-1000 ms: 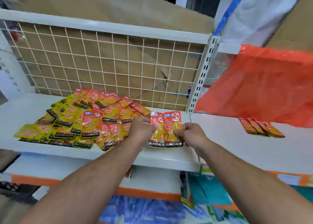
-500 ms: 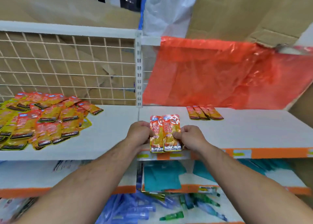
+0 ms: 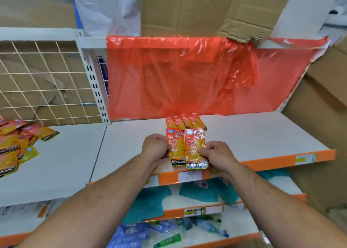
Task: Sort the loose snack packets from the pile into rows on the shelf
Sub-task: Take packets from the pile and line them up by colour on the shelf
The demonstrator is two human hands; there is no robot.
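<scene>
Two orange KONCHEW snack packets overlap above the front of the right white shelf (image 3: 262,135). My left hand (image 3: 155,147) pinches the left packet (image 3: 175,150) at its left edge. The right packet (image 3: 195,150) is pinched at its right edge by my right hand (image 3: 216,154). Just behind them, a short row of several orange packets (image 3: 185,122) lies on the shelf by the red plastic sheet. The loose pile of orange and yellow packets (image 3: 16,142) sits on the left shelf, partly cut off by the frame edge.
A red plastic sheet (image 3: 187,78) hangs behind the right shelf and a wire grid back (image 3: 43,82) behind the left one. A slotted upright post (image 3: 93,78) divides the two bays. Lower shelves hold teal packets (image 3: 197,191) and blue and green items (image 3: 131,234). Cardboard stands behind.
The view has swung right, from the pile's shelf to the right bay. Both hands carried the two packets along, now close in front of the short row.
</scene>
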